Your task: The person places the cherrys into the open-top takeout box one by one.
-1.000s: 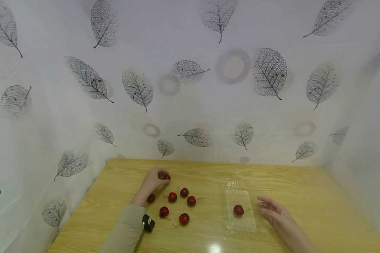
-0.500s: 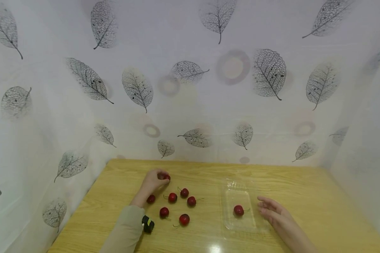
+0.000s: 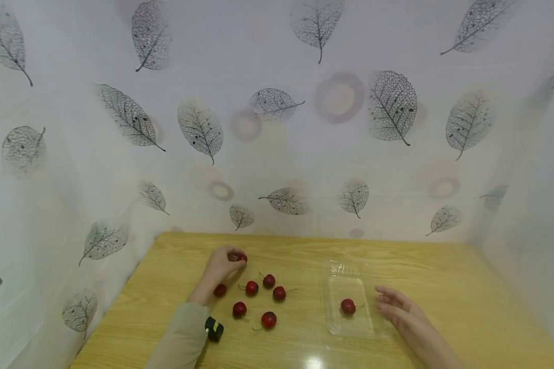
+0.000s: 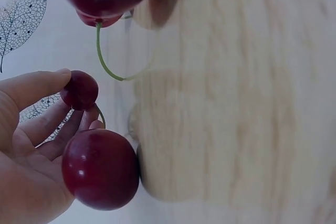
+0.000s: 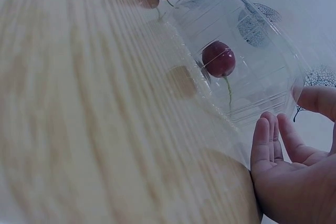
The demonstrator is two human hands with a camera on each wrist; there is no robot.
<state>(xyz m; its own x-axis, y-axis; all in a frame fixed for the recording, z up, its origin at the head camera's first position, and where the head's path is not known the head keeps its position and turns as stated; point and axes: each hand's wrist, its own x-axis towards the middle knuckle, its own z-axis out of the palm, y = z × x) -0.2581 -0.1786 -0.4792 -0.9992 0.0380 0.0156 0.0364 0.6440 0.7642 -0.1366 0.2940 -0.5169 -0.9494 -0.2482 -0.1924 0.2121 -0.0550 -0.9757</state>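
Observation:
At the back left of the table, my left hand (image 3: 218, 267) pinches a dark red cherry (image 3: 242, 259) between thumb and fingers. The left wrist view shows this cherry (image 4: 80, 90) at the fingertips, its green stem hanging beside them. A clear plastic container (image 3: 327, 307) stands to the right, with one cherry (image 3: 348, 306) lying in it. My right hand (image 3: 408, 318) is at the container's right side, fingers fairly straight. In the right wrist view, the thumb and fingertips of my right hand (image 5: 299, 166) are right at the container's end.
Several loose cherries lie between my left forearm and the container, among them one with its stem to the right (image 3: 279, 293) and one near the front (image 3: 269, 320). Another cherry (image 3: 219, 290) sits close beside my left wrist. A leaf-printed white curtain (image 3: 277, 154) surrounds the wooden table (image 3: 300, 348).
My left hand and its cherry have shifted very slightly left. My right hand, the container and the other cherries stay where they were.

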